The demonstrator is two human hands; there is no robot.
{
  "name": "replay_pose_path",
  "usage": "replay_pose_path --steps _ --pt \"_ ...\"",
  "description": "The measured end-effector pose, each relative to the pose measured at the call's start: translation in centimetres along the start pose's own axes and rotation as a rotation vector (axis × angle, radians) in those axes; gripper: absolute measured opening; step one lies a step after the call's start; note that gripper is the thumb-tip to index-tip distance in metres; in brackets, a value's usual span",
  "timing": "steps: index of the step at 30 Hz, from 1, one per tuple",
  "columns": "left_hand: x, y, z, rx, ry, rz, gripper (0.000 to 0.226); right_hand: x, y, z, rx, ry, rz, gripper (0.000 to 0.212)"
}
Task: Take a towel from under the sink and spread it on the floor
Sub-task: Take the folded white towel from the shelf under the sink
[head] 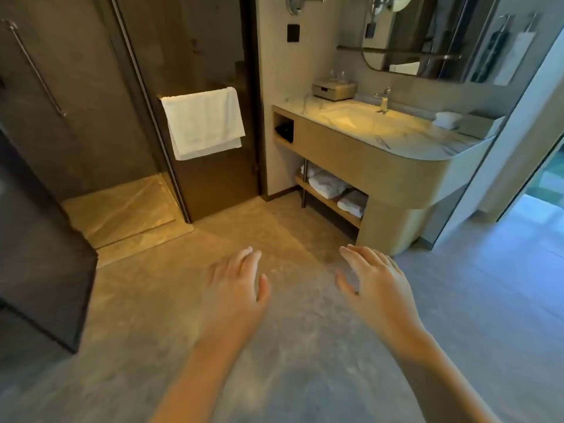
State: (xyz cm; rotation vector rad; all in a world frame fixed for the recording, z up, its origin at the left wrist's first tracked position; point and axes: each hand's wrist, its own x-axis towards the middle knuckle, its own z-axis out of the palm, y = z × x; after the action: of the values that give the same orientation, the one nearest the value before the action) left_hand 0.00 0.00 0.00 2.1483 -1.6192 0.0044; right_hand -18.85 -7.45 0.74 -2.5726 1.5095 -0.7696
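I am holding my left hand and right hand out palm-down over the floor, fingers spread wide and gripping nothing. Folded towels are lying on the open shelf under the sink, well beyond my hands. I am seeing no readable writing.

Beyond the hands: matt mottled grey stone floor, light wood-grain vanity cabinet with glossy veined marble countertop, folded white terry-cloth towels, polished metal tap.
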Motion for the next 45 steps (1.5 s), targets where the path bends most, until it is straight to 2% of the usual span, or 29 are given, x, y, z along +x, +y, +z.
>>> replay_pose_path --steps 2,9,12,17,20,25,31,38,45 --pt "2.6 1.3 2.1 -0.075 0.012 -0.019 0.041 2.0 3.0 0.4 0.005 0.062 0.014 0.037" --pt "11.0 4.3 8.2 -0.095 -0.008 -0.018 0.043 9.4 10.9 2.3 -0.036 0.087 0.060 0.028" --pt "14.2 4.0 10.0 -0.089 -0.002 0.003 0.040 12.6 12.0 4.2 -0.044 0.051 0.031 0.025" --pt "21.1 1.8 12.8 -0.132 -0.049 -0.002 0.049 18.6 12.9 8.4 -0.044 -0.022 0.068 0.026" --pt "26.5 -0.8 14.5 -0.159 -0.055 -0.007 0.043 23.3 12.3 11.3 -0.065 -0.065 0.107 0.025" --pt "35.9 -5.7 16.0 -0.218 -0.077 -0.041 0.045 33.1 9.7 16.0 -0.052 -0.172 0.133 0.038" --pt "44.0 -10.2 17.8 -0.243 -0.110 -0.036 0.039 41.5 7.6 21.2 -0.008 -0.188 0.126 0.037" --pt "52.1 -12.9 21.8 -0.273 -0.183 -0.041 0.042 49.0 10.0 26.1 -0.021 -0.204 0.174 0.031" --pt "63.6 -12.5 28.0 -0.241 -0.255 0.008 0.045 58.6 16.1 32.3 0.006 -0.302 0.246 0.040"
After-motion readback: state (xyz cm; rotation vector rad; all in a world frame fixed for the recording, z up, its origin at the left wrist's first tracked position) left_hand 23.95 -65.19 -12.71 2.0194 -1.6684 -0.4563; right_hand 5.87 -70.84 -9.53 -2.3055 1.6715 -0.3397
